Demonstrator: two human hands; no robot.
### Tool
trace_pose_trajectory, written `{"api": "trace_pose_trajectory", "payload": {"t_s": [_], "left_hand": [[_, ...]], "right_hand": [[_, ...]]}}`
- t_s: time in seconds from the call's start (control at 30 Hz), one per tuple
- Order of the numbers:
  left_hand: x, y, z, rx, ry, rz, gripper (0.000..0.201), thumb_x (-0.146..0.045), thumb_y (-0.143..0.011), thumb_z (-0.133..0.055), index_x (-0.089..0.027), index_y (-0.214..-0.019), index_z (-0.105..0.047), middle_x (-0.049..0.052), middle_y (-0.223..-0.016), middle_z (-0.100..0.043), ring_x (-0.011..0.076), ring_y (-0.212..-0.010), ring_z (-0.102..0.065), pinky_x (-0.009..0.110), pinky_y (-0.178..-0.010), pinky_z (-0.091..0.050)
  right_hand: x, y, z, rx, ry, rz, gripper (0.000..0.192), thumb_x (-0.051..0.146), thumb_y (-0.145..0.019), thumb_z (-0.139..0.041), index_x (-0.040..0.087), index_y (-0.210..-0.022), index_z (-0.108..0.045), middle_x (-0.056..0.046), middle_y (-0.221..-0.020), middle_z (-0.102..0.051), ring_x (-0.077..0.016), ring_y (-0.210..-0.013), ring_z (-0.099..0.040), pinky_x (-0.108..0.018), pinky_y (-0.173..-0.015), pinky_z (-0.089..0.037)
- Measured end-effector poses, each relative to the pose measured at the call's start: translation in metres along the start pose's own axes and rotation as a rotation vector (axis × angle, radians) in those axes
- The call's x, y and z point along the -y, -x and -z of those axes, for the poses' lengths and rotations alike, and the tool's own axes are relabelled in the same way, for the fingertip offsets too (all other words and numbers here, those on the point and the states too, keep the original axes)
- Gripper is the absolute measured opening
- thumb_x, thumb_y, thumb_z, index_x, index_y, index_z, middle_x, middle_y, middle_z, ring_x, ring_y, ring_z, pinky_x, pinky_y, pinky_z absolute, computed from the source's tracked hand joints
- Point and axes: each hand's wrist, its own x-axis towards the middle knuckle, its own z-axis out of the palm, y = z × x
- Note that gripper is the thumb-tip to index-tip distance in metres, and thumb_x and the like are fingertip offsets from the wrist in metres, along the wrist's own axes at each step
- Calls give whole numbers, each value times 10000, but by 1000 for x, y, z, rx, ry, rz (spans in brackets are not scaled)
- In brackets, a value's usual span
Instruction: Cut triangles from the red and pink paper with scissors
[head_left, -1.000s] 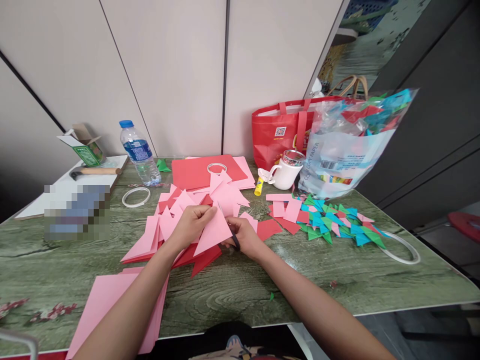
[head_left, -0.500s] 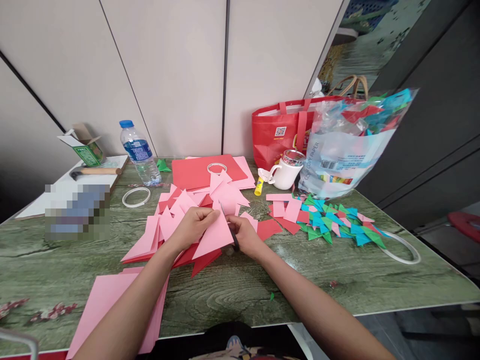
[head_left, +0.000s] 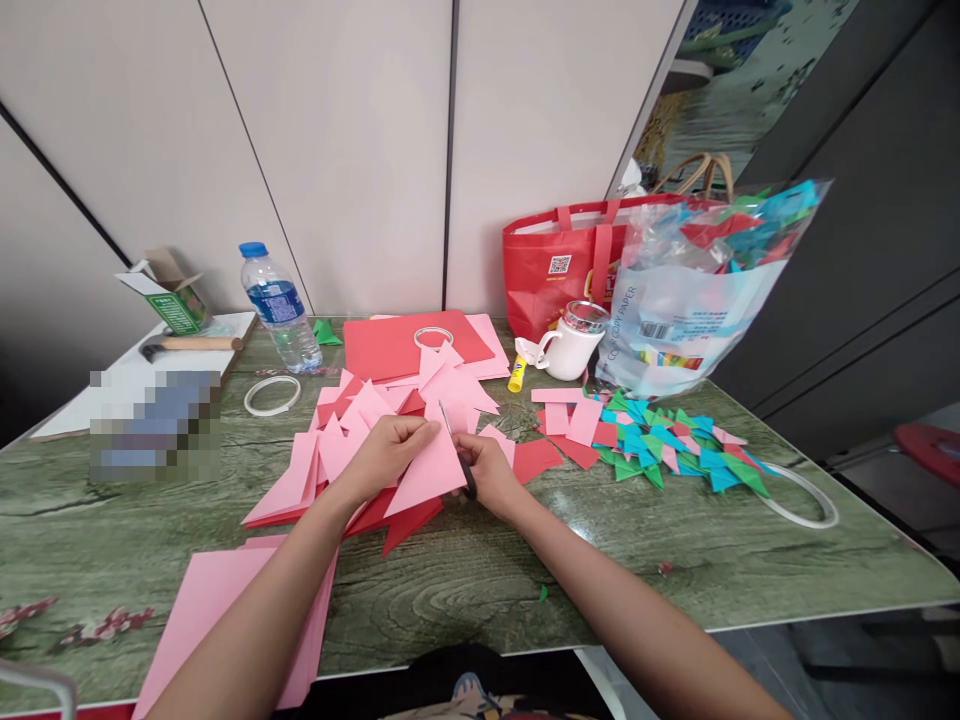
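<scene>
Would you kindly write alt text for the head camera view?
A person's left hand holds a pink paper sheet while the right hand cuts it with scissors over a green table. Pink and red paper pieces lie around; a water bottle and white mug stand behind.

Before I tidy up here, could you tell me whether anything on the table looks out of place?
A hammer lies at the far left edge among paper-craft supplies, beside an opened green carton tipped askew. Nothing looks spilled or damaged.
</scene>
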Motion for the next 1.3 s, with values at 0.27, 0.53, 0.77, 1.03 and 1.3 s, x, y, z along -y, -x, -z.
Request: {"api": "trace_pose_trajectory", "payload": {"t_s": [0.27,0.53,0.77,1.03,1.3], "left_hand": [[3,-6,23,-322,-161,-84,310,-428,-741,-526,-141,-645,-594,-15,-570,-516,93,-509,-399,196,-468,-288],[18,-10,56,-621,-669,20,371,-446,-757,-493,-171,-929,-673,10,-573,-607,161,-532,-513,247,-508,-305],[17,-6,53,-591,-885,145,307,-333,-780,-492,-203,-1020,-631,57,-845,-696,253,-769,-618,292,-570,-374],[23,-12,35,-666,-709,-384,215,-226,-812,-467,-137,-910,-636,86,-894,-682,189,-775,-613,288,-712,-450],[27,-13,6,-294,-583,-461,195,-273,-824,-492,-170,-916,-629,58,-866,-685,155,-734,-623,264,-663,-478]], "right_hand": [[-1,-14,25,-527,93,239,268,341,-685,-615,157,-863,-537,-19,-628,-631,-141,-532,-575,-251,-502,-457],[-12,-29,72,-679,995,336,338,148,-705,-529,178,-1042,-541,-104,-985,-627,-267,-938,-562,-423,-830,-406],[-18,-35,68,-445,1044,379,421,81,-655,-521,195,-1059,-541,-65,-976,-643,-234,-904,-578,-406,-842,-405],[-17,-35,63,-605,874,353,315,119,-683,-515,207,-977,-586,-30,-811,-683,-206,-761,-627,-310,-708,-458],[-16,-34,60,-574,1061,295,277,122,-664,-571,229,-919,-600,-16,-806,-686,-216,-774,-623,-315,-711,-428]]}}
